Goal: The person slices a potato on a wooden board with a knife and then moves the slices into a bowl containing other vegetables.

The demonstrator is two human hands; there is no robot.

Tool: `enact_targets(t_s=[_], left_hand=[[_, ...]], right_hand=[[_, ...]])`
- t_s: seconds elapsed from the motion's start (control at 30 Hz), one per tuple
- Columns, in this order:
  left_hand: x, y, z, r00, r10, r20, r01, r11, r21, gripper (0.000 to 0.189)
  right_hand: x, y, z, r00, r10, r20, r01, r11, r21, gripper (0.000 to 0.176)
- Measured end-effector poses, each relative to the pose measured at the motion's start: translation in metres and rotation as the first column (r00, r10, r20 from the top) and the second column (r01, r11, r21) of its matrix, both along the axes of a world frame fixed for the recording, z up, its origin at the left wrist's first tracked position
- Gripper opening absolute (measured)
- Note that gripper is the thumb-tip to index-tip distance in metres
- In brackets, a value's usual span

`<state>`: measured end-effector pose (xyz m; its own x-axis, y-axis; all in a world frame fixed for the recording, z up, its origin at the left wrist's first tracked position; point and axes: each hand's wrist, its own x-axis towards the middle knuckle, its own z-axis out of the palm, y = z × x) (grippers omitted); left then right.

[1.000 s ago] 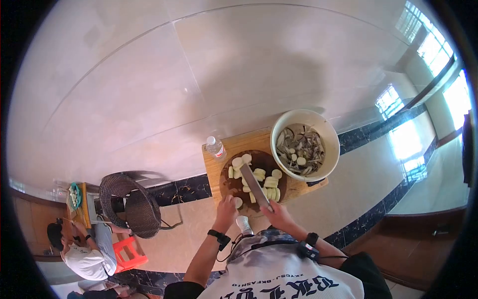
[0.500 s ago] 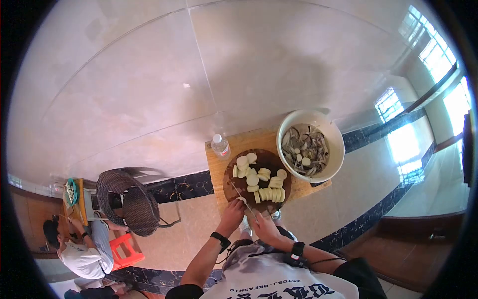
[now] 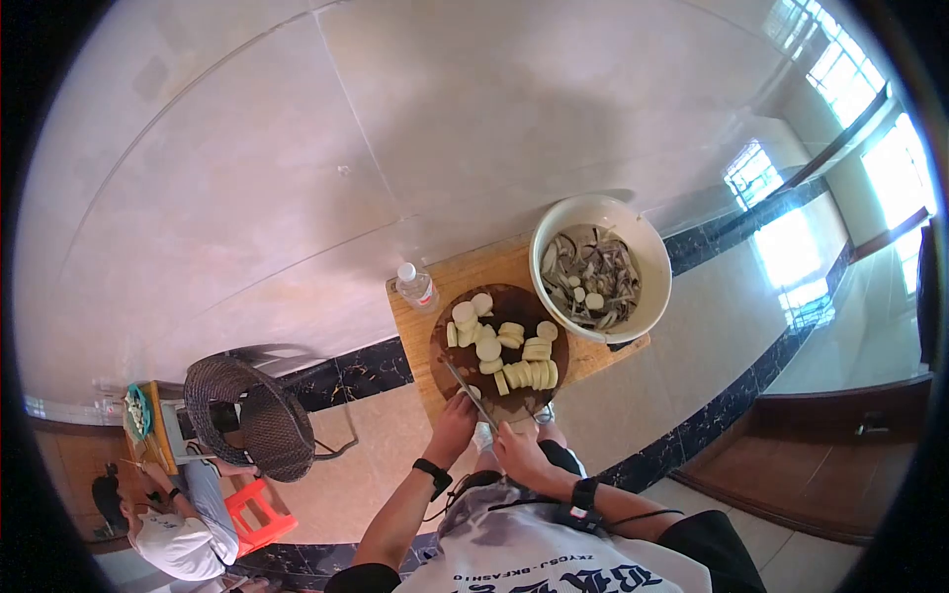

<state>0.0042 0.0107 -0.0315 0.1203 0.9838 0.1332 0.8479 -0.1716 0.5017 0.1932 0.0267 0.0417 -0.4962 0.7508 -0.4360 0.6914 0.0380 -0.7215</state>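
A round dark cutting board (image 3: 460,371) lies on a wooden table (image 3: 415,331) and bears several pale round slices (image 3: 487,349) and a row of slices (image 3: 530,375) near its lower right. My right hand (image 3: 518,456) is closed round the handle of a knife (image 3: 466,381), whose blade points up and left over the board's lower edge. Close to the blade, at that edge, my left hand (image 3: 457,419) has its fingers closed on a pale piece (image 3: 475,392), mostly hidden by the fingers.
A white basin (image 3: 656,296) with cut strips in liquid stands right of the board, and a plastic bottle (image 3: 416,287) stands left. Further left are a wicker chair (image 3: 282,435), a red stool (image 3: 259,519) and a seated person (image 3: 183,534) by another small table.
The whole view has shifted, so the table, board and basin appear slightly further left and higher. My hands stay at the board's lower edge, with the knife still held.
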Motion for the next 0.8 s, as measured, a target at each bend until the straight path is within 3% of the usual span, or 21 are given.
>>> enact_targets(t_s=[0.6,0.8], left_hand=[[0.007,0.005,0.004,0.999,0.034,-0.030,-0.031,0.995,0.093,0.028],[0.009,0.007,0.013,0.998,0.063,-0.009,-0.062,0.995,0.081,0.029]], right_hand=[[0.008,0.005,-0.008,0.995,0.024,-0.098,-0.014,0.994,0.105,0.020],[0.011,0.008,-0.007,0.996,0.008,-0.088,-0.009,1.000,-0.012,0.020]])
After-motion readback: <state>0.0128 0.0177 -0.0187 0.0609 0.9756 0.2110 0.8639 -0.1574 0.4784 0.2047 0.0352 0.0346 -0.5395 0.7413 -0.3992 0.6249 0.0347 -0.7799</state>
